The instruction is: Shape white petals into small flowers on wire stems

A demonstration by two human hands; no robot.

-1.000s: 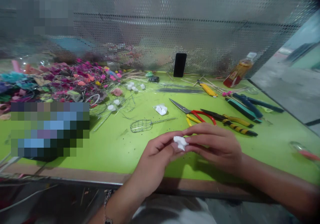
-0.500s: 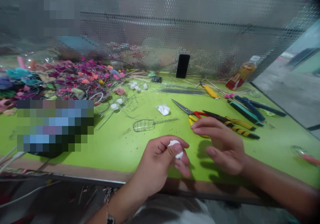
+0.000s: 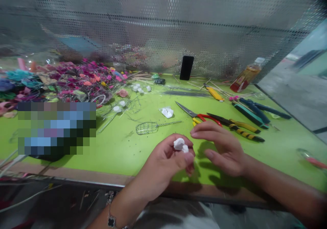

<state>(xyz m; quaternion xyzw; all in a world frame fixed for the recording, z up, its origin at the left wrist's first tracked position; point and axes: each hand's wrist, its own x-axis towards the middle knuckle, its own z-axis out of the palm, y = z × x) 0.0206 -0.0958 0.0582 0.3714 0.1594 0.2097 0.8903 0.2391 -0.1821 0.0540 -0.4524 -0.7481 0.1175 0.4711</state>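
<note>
A small white lump (image 3: 179, 144) is held between the thumb and fingers of my left hand (image 3: 167, 161), above the front part of the green table. My right hand (image 3: 222, 149) hovers just to the right, fingers apart and holding nothing. Behind my hands lies a paddle-shaped wire frame (image 3: 147, 128) with a twisted handle. A white crumpled piece (image 3: 167, 112) rests beyond it. Scissors (image 3: 190, 111) with red and yellow handles lie behind my right hand, which partly hides them.
Pliers (image 3: 245, 128), a yellow cutter (image 3: 215, 93) and a tilted bottle (image 3: 245, 75) are at the right. A phone (image 3: 186, 67) stands by the mesh panel. Colourful flowers (image 3: 84, 75) heap at the left, behind a blurred-out object (image 3: 56, 130). The table's front edge (image 3: 114, 181) is near my wrists.
The white lump has turned and shows more above my left fingers, with my left thumb now lower on it. My right hand has moved slightly left, towards my left hand.
</note>
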